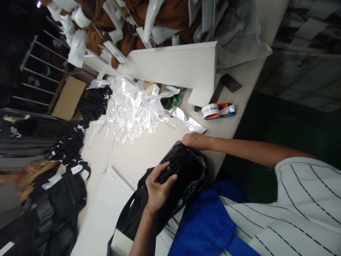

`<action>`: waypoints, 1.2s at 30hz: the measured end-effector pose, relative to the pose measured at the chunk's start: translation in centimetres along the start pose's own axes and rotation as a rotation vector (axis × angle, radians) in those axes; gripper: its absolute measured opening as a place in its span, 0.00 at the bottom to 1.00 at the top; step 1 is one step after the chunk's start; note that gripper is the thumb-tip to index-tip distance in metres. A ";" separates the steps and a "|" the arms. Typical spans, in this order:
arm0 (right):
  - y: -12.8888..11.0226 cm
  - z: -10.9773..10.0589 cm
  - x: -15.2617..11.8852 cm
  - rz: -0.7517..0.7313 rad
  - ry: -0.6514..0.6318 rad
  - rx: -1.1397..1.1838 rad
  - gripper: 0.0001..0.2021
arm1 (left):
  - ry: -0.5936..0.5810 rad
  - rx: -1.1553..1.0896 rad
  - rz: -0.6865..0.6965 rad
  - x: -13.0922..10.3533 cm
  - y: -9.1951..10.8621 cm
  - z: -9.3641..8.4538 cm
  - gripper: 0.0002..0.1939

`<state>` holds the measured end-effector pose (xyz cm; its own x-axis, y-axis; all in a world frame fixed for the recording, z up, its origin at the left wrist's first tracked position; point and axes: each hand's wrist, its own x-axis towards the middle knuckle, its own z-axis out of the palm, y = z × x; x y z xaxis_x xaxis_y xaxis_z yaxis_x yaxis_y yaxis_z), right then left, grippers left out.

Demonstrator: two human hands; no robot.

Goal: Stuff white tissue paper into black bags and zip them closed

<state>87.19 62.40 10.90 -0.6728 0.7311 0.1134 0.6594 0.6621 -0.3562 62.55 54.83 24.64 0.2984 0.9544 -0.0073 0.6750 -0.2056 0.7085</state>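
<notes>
A black bag (183, 170) lies at the table's front edge, tilted, beside the blue cloth at the person's waist. My left hand (158, 185) grips its top near a small buckle, thumb and forefinger visible and the other fingers partly hidden. At the bag's far upper corner, my right hand (195, 140) pinches the edge with its fingers closed together. Black straps (125, 213) trail from the bag toward the lower left.
Clear plastic bags (130, 110) are heaped behind the bag. A tape dispenser (218, 111) and a dark calculator-like object (230, 83) lie upper right. White sheets (106, 209) are stacked left. Black bags (58, 202) pile up farther left, near another person's hand (25, 190).
</notes>
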 end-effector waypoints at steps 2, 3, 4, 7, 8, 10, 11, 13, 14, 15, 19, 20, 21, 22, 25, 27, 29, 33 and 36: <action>-0.8 0.1 -0.6 -0.032 0.042 -0.076 0.11 | 0.012 -0.026 -0.015 0.1 -0.1 -0.6 0.18; -1.1 0.4 -0.8 -0.035 0.067 -0.103 0.11 | 0.015 -0.033 -0.017 0.0 -0.2 -0.8 0.18; -1.4 0.7 -1.1 -0.033 0.092 -0.123 0.11 | 0.015 -0.036 -0.018 0.0 -0.2 -1.0 0.18; -1.7 1.5 -1.7 -0.013 0.144 -0.160 0.10 | 0.006 -0.037 -0.014 -0.3 -0.3 -1.1 0.18; -1.7 1.6 -1.8 -0.004 0.147 -0.164 0.10 | 0.003 -0.036 -0.012 -0.4 -0.3 -1.1 0.18; -1.6 1.6 -1.8 0.018 0.136 -0.163 0.10 | -0.004 -0.035 -0.007 -0.5 -0.2 -0.8 0.18; -1.5 1.5 -1.8 0.028 0.124 -0.160 0.09 | -0.007 -0.034 -0.005 -0.5 -0.1 -0.7 0.18; -1.4 1.1 -1.7 0.025 0.094 -0.149 0.09 | -0.006 -0.030 -0.006 -0.5 0.1 -0.5 0.17; -1.5 0.8 -1.7 0.012 0.077 -0.142 0.09 | 0.003 -0.031 -0.008 -0.5 0.2 -0.5 0.17; -1.5 0.6 -1.8 -0.007 0.061 -0.134 0.09 | 0.018 -0.035 -0.013 -0.4 0.2 -0.5 0.17; -2.2 0.0 -3.1 -0.097 0.019 -0.084 0.08 | 0.109 -0.082 -0.060 -0.4 0.2 -1.1 0.16; -2.4 0.0 -3.6 -0.109 0.020 -0.057 0.07 | 0.128 -0.093 -0.072 -0.4 0.1 -1.4 0.16; -2.6 0.2 -4.1 -0.109 0.025 -0.024 0.07 | 0.140 -0.103 -0.080 -0.4 0.1 -1.7 0.16; -2.8 0.4 -4.6 -0.086 0.038 0.016 0.06 | 0.143 -0.111 -0.083 -0.5 0.0 -2.0 0.16; -3.4 1.6 -5.8 0.099 0.128 0.155 0.07 | 0.067 -0.092 -0.062 -1.1 0.3 -2.1 0.18; -3.9 2.9 -6.2 0.226 0.232 0.231 0.09 | -0.006 -0.012 -0.011 -1.7 0.9 -1.4 0.19; -4.4 4.2 -6.5 0.301 0.344 0.284 0.12 | -0.056 0.080 0.063 -2.4 1.8 -0.3 0.19; -5.4 6.4 -7.3 0.477 0.495 0.390 0.12 | -0.039 0.186 0.186 -3.4 3.2 1.2 0.17; -6.2 7.1 -7.8 0.616 0.406 0.406 0.20 | 0.044 0.245 0.193 -3.8 3.6 1.1 0.16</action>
<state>85.95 51.40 5.59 -0.0079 0.9962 0.0870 0.6449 0.0716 -0.7609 64.56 50.21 26.48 0.4110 0.9000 0.1452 0.7530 -0.4249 0.5025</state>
